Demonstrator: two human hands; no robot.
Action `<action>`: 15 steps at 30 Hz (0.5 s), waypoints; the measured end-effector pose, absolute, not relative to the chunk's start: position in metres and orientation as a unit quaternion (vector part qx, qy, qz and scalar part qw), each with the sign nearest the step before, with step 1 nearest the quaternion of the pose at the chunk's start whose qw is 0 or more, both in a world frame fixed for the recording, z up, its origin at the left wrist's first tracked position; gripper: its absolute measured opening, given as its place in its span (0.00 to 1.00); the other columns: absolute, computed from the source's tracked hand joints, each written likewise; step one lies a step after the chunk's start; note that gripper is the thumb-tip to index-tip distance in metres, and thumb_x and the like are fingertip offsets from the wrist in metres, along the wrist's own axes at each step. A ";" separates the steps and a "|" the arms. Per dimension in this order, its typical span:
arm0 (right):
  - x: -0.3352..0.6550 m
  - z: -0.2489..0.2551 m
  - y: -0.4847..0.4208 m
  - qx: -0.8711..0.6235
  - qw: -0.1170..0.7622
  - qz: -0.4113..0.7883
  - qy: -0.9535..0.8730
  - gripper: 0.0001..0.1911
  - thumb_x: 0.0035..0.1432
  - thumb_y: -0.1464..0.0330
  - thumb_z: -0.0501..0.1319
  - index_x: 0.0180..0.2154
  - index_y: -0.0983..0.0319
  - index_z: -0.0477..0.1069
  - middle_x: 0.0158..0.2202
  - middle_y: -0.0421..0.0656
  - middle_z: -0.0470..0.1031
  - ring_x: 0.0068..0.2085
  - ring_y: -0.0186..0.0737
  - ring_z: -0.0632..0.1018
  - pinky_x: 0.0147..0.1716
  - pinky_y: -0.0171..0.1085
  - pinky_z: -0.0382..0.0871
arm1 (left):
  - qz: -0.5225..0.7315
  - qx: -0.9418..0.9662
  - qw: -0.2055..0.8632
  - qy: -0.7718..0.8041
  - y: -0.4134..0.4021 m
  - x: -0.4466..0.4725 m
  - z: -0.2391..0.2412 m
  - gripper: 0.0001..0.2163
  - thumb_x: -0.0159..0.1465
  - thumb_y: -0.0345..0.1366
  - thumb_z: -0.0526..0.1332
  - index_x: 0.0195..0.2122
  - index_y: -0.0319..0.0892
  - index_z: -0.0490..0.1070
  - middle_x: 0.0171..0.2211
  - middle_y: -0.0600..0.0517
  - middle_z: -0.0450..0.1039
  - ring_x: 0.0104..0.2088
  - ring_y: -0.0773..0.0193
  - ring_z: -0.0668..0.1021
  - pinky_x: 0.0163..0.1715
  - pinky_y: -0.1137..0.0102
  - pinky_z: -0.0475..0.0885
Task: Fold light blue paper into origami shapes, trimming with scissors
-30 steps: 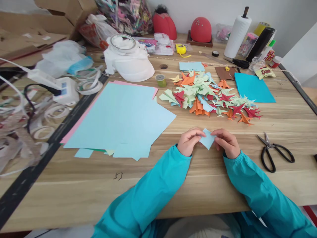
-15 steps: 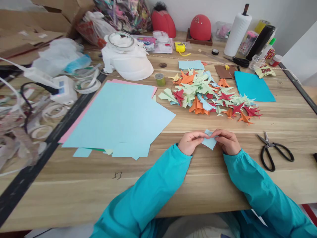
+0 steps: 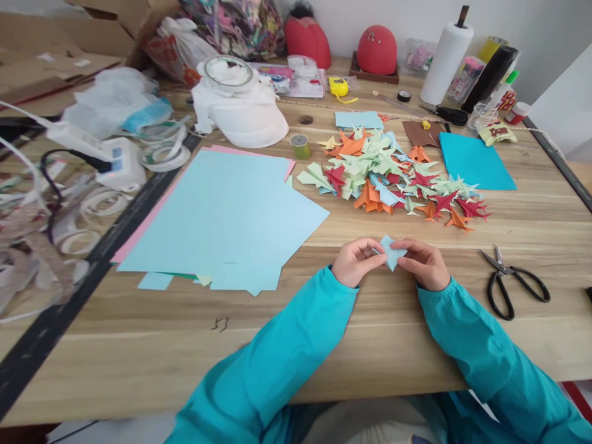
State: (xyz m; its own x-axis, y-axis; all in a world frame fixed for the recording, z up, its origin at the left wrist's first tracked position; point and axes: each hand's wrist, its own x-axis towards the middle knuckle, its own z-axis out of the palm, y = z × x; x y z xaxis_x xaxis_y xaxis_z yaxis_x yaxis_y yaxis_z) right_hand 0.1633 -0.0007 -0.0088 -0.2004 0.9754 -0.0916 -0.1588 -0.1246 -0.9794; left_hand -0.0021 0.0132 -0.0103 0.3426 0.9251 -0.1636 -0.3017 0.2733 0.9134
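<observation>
Between my two hands is a small light-blue paper square [image 3: 391, 253], creased and partly folded, held just above the table. My left hand [image 3: 357, 261] pinches its left side between thumb and fingers. On the opposite side, the thumb and fingers of my right hand [image 3: 425, 264] close on the right corner. Fingertips hide both side edges of the paper. Beyond the hands lies a pile of folded paper stars and cranes-like shapes [image 3: 370, 163] in green, orange, red and blue. Black-handled scissors [image 3: 504, 271] rest partly opened to the right of my right hand.
Large light-blue paper sheets [image 3: 217, 209] lie stacked on the left. Bright blue paper [image 3: 476, 161] sits at the right behind the pile. A thread spool [image 3: 300, 147], white cap [image 3: 250, 117] and yellow tape measure [image 3: 338, 87] stand farther back. A power strip [image 3: 120, 163] and ribbons crowd the left.
The paper between my hands has turned from a flatter square to a narrower diamond with its side corners folded. My fingers have shifted slightly along its edges.
</observation>
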 end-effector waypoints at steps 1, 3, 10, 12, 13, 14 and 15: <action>0.162 -0.008 -0.001 -0.430 0.463 0.617 -0.470 0.14 0.41 0.67 0.67 0.34 0.59 0.74 0.33 0.41 0.73 0.31 0.35 0.73 0.31 0.36 0.68 | 0.441 0.412 0.704 0.374 0.013 -0.002 -0.010 0.12 0.44 0.38 0.68 0.25 0.36 0.68 0.20 0.53 0.72 0.22 0.69 0.73 0.26 0.71 0.70; 0.161 -0.007 -0.001 -0.432 0.465 0.614 -0.469 0.13 0.40 0.67 0.67 0.33 0.59 0.74 0.33 0.41 0.73 0.31 0.35 0.73 0.31 0.35 0.68 | 0.449 0.407 0.701 0.375 0.013 -0.001 -0.010 0.12 0.44 0.38 0.68 0.24 0.36 0.68 0.19 0.54 0.71 0.22 0.70 0.72 0.25 0.72 0.70; 0.158 -0.004 -0.001 -0.438 0.470 0.599 -0.477 0.13 0.39 0.66 0.68 0.32 0.60 0.75 0.32 0.42 0.73 0.31 0.35 0.73 0.30 0.35 0.69 | 0.458 0.389 0.708 0.371 0.013 0.000 -0.012 0.13 0.43 0.37 0.68 0.23 0.35 0.68 0.19 0.54 0.71 0.21 0.70 0.73 0.24 0.73 0.70; 0.157 -0.004 -0.001 -0.434 0.468 0.603 -0.479 0.14 0.38 0.67 0.69 0.32 0.60 0.75 0.32 0.42 0.74 0.31 0.35 0.74 0.31 0.35 0.69 | 0.466 0.379 0.709 0.370 0.014 0.000 -0.014 0.13 0.43 0.37 0.69 0.24 0.35 0.68 0.20 0.54 0.72 0.22 0.71 0.73 0.24 0.74 0.70; 0.157 -0.004 -0.001 -0.434 0.468 0.603 -0.479 0.14 0.38 0.67 0.69 0.32 0.60 0.75 0.31 0.41 0.74 0.31 0.35 0.74 0.31 0.34 0.69 | 0.468 0.376 0.710 0.368 0.014 0.000 -0.015 0.12 0.43 0.37 0.69 0.24 0.35 0.68 0.20 0.54 0.72 0.22 0.71 0.73 0.24 0.74 0.71; 0.157 -0.003 -0.001 -0.436 0.470 0.601 -0.477 0.13 0.38 0.67 0.69 0.32 0.60 0.75 0.31 0.41 0.74 0.31 0.35 0.74 0.31 0.35 0.69 | 0.469 0.374 0.711 0.366 0.014 0.000 -0.016 0.12 0.44 0.37 0.68 0.24 0.35 0.68 0.20 0.54 0.72 0.22 0.70 0.73 0.24 0.73 0.71; 0.156 -0.003 -0.001 -0.438 0.472 0.599 -0.475 0.13 0.38 0.67 0.69 0.31 0.60 0.75 0.31 0.41 0.74 0.31 0.35 0.74 0.31 0.35 0.69 | 0.470 0.373 0.713 0.363 0.014 0.000 -0.017 0.12 0.44 0.36 0.68 0.24 0.35 0.69 0.21 0.53 0.72 0.22 0.70 0.73 0.24 0.73 0.71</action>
State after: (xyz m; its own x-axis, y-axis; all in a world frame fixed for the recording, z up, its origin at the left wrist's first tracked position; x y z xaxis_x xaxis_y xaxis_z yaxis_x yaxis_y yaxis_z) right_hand 0.1562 -0.0011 -0.0032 -0.1708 0.9823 -0.0765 -0.1493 -0.1025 -0.9835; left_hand 0.0005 0.0141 -0.0166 0.2949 0.9408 -0.1673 -0.3986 0.2803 0.8732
